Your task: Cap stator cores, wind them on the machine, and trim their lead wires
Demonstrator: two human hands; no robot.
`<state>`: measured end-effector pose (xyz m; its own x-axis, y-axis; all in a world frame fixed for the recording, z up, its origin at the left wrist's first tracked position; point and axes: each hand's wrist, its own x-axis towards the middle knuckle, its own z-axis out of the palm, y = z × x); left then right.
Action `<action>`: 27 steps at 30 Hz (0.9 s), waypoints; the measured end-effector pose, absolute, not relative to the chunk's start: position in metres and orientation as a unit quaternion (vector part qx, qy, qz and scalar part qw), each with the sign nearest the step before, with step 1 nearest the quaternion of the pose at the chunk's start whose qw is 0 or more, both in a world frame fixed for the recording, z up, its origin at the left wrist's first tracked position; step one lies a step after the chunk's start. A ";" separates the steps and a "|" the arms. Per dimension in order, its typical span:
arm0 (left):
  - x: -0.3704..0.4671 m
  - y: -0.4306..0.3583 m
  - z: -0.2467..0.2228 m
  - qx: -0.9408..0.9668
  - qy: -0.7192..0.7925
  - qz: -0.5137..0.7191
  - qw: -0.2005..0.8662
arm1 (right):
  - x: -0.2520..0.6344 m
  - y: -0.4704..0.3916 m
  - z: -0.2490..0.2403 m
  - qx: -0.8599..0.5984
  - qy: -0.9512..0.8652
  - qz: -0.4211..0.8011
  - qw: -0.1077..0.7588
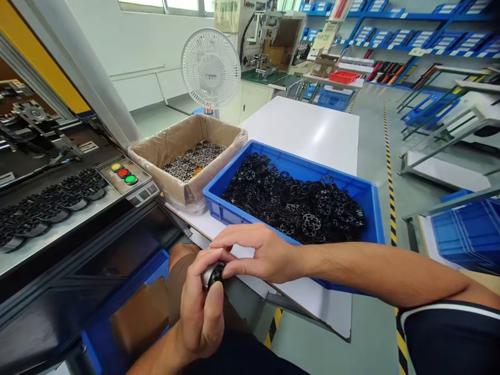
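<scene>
My left hand (201, 302) is closed round a small silver-and-black cylindrical part (213, 274), a metal ring with black pieces at its end. On the same part, the thumb and fingers of my right hand (255, 252) pinch at the black end. Fingers cover much of the part, so its full shape is hidden. Just beyond my right hand lies a blue plastic bin (219, 204) heaped with thin black slotted discs (297, 203). Left of it, a plastic-lined cardboard box (175, 185) contains many silver ring-shaped metal pieces (195, 159).
At left, a machine bench carries rows of black-and-silver round parts (50, 205) beside a panel with yellow, red and green buttons (123, 173). A white fan (211, 67) stands behind the box. The white table's edge (332, 323) runs below my right forearm. A blue container (128, 307) sits low left.
</scene>
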<state>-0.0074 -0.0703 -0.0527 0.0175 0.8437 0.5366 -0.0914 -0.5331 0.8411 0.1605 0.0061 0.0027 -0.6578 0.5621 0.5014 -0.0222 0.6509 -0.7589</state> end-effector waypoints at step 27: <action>-0.018 -0.065 -0.034 0.346 0.337 0.574 0.662 | 0.166 0.009 0.002 -0.091 -0.899 0.122 0.410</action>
